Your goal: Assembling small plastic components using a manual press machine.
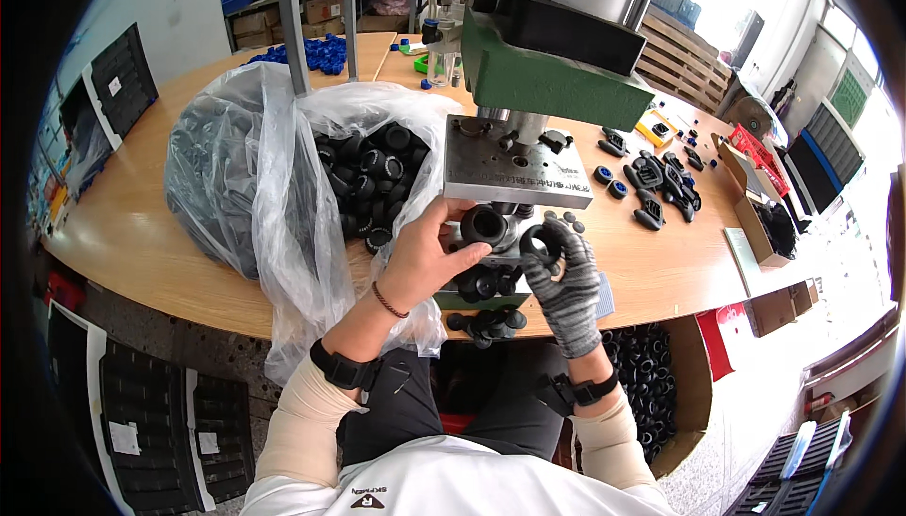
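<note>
My left hand (429, 256): fingers pinched round a black cap (484, 224), frame centre.
My right hand (566, 280): gloved fingers closed on a black ring (545, 237).

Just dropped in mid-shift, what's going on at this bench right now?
A person sits at a wooden table in front of a green press. The bare left hand holds a black round cap just under the press's metal plate. The gloved right hand pinches a black ring beside it. A clear bag of black caps lies open to the left, and more black parts lie to the right.
</note>
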### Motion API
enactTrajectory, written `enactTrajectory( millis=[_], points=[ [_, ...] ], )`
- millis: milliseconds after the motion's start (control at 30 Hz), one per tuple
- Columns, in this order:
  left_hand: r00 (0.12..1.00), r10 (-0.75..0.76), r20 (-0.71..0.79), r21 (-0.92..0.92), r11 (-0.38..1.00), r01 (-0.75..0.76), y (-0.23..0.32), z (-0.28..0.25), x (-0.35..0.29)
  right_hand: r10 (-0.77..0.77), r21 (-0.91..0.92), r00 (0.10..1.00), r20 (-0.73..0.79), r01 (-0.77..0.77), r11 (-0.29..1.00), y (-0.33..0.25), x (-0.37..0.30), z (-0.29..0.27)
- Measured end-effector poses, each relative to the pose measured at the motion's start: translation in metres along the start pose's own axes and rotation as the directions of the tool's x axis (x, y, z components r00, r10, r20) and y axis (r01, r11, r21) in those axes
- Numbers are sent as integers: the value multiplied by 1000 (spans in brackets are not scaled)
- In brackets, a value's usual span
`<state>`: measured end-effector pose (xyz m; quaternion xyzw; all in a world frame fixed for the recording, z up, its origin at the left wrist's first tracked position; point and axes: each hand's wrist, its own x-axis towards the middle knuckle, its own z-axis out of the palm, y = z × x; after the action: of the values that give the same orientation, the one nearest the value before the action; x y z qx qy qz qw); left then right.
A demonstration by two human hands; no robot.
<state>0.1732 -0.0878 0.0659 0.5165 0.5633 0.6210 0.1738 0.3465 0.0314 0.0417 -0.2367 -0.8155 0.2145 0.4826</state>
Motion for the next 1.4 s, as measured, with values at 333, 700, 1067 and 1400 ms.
enactTrajectory(
  millis=[333,700,1067,1400],
  points=[
    [957,281,-70,488,847,-213,-7,28,18,519,-555,849,-103,-482,678,127,-128,-148],
    [864,436,-250,626,754,-200,-16,-3,-11,320,-709,906,277,-32,705,130,-87,-62],
    [972,-224,-70,985,140,103,-104,-100,-64,150,-10,988,46,-150,989,31,-18,-32],
    [920,-390,42,977,208,44,-74,-105,-60,152,161,975,163,-179,971,-40,41,22]
  ],
)
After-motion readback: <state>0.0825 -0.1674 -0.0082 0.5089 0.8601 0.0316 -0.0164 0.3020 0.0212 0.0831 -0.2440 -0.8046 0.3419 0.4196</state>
